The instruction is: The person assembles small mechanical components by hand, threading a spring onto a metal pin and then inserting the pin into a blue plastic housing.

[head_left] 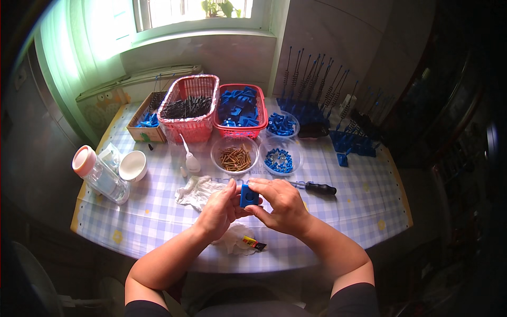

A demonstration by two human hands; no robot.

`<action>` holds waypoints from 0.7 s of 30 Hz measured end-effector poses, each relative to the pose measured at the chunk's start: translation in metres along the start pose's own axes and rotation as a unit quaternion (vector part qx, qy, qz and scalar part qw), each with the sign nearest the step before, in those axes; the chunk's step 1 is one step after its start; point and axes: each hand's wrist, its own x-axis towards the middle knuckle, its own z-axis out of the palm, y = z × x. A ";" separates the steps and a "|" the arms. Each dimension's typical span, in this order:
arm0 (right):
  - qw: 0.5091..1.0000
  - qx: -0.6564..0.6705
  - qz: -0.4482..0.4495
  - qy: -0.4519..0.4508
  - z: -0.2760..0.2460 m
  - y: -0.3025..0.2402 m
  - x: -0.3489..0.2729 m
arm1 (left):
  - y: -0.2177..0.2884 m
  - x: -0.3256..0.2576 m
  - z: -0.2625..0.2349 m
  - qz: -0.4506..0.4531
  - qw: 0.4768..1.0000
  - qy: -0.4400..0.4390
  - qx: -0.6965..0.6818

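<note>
Between my two hands, above the near middle of the table, is a small square blue plastic part [249, 195] with a round recess in its face. My left hand [217, 211] grips it from the left, with fingers behind and below it. The fingers and thumb of my right hand [282, 206] close on its right side and top edge. Just below my hands, a crumpled white tissue [231, 241] lies on the cloth, with a small yellow, red and black tube [254, 243] on it. A white rag [198, 191] lies left of my left hand.
Clear bowls hold brass-coloured pins [235, 159] and small blue parts [279, 160]. Behind stand a pink basket [185, 129] of black rods and a red basket [240, 130] of blue parts. A bottle [100, 177] is left, a screwdriver [320, 188] right, spring-rod assemblies [303, 108] back right.
</note>
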 end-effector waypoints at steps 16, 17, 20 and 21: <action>1.000 0.001 0.003 0.001 0.000 0.000 0.000 | 0.001 -0.001 0.001 -0.002 1.000 0.001 0.005; 1.000 0.001 0.003 0.001 0.000 0.000 0.000 | 0.000 -0.001 0.001 -0.002 1.000 0.000 0.005; 1.000 0.000 0.002 0.001 0.000 0.000 0.000 | 0.000 0.000 0.001 -0.002 1.000 0.001 0.004; 1.000 0.000 0.002 0.001 0.000 0.000 0.000 | 0.001 0.000 0.001 -0.002 1.000 0.001 0.001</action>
